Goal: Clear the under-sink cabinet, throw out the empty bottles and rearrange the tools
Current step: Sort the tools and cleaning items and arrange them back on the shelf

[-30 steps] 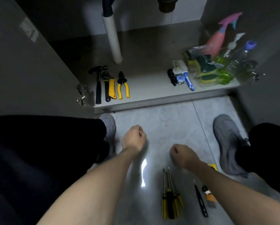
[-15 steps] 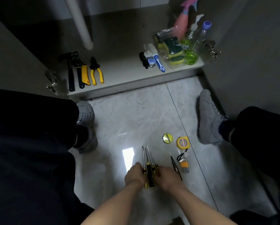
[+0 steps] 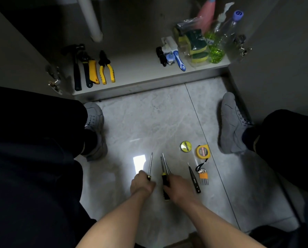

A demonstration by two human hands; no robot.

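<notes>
Gripping one screwdriver (image 3: 150,165) by its handle, the left hand (image 3: 141,183) holds it over the floor tiles (image 3: 149,122), while the right hand (image 3: 179,187) clutches two more screwdrivers (image 3: 164,169) just beside it; hammer (image 3: 76,68) and pliers (image 3: 105,68) lie on the cabinet floor (image 3: 137,68).

I've got one thin steel-shafted screwdriver (image 3: 150,165) gripped in my left hand (image 3: 142,184), shaft poking out past the fingers toward the cabinet. Just right of those fingers, the black-and-yellow-handled screwdrivers (image 3: 164,178) lie on the tile under my right hand (image 3: 179,188), which grips their handles, two steel shafts fanning forward. Beyond my right fingers lies a slim black probe-like tool (image 3: 194,179).
</notes>
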